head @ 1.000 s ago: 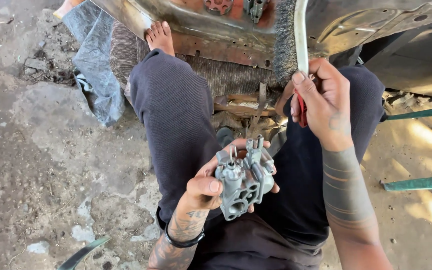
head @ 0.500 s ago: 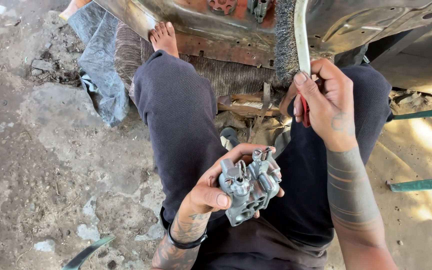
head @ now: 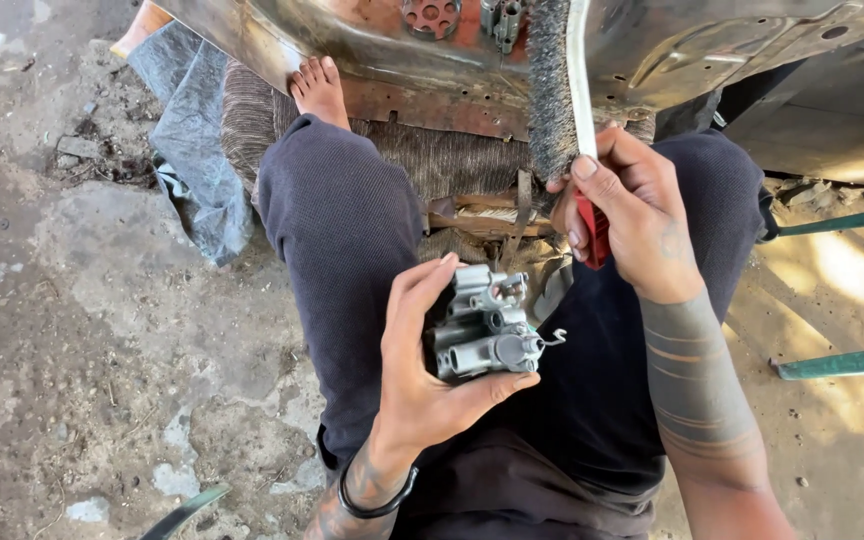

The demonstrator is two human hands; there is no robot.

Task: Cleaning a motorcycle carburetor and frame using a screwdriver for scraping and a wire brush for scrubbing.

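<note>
The left hand (head: 422,375) cups a small grey cast-metal part, a carburettor-like body (head: 482,325), over the person's lap, thumb stretched beneath its lower edge and fingers curled up its left side, so the hand is closed around it. The part shows stubby tubes, a round boss and a thin bent wire hook at its right end; it sits just in front of the dark trousers (head: 342,240), roughly midway between the two knees. A black band (head: 377,500) circles the left wrist, with tattoo marks on the forearm below it. The right hand (head: 632,215) is raised higher and to the right, fingers pressed together around the red handle (head: 592,230) of a wire brush (head: 552,90), whose pale shank runs up toward the top edge and whose dark bristles hang along its left side. The brush stands well apart from the metal part, touching nothing but the hand. Dark stripes ring the right forearm. Beyond the knees lies a rusty, dented sheet-metal panel (head: 372,45) with a perforated reddish disc (head: 430,15) near the top edge, and a bare foot (head: 317,90) rests against its lower rim. A crumpled grey cloth (head: 197,150) lies on the dirty concrete ground (head: 82,300) to the left, and green metal bars (head: 842,362) cross the right edge.
</note>
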